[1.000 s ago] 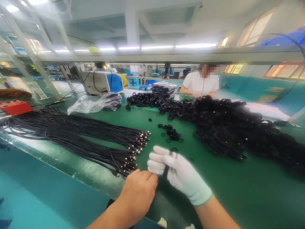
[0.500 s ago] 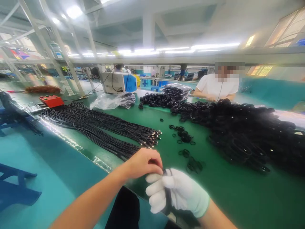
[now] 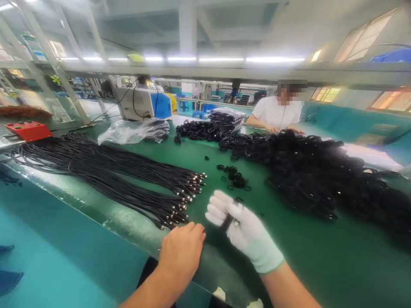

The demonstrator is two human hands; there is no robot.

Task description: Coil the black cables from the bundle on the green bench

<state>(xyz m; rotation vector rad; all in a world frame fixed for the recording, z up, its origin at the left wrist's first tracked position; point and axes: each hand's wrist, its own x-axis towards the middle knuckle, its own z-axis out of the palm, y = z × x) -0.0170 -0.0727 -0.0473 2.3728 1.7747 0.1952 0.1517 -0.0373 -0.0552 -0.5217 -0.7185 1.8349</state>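
Observation:
My right hand [image 3: 242,226], in a white glove, is closed around a small black cable bundle [image 3: 227,222] over the green table. Bare, my left hand [image 3: 183,244] rests near the table's front edge with its fingers curled; whatever may be under them is hidden. Just beyond it, long black cables [image 3: 128,179] lie side by side with their metal plugs pointing right. Small black rings [image 3: 236,177] lie scattered past my gloved hand.
A large heap of black coiled cables [image 3: 308,171] covers the right side. Farther back are a plastic bag [image 3: 128,131], a blue and white machine [image 3: 144,103] and a seated person [image 3: 278,112]. A red control box [image 3: 28,130] stands at the left.
My hands have moved apart. The gloved hand has gone up and away with the black bundle; the bare one has come down to the table edge. The view has turned right.

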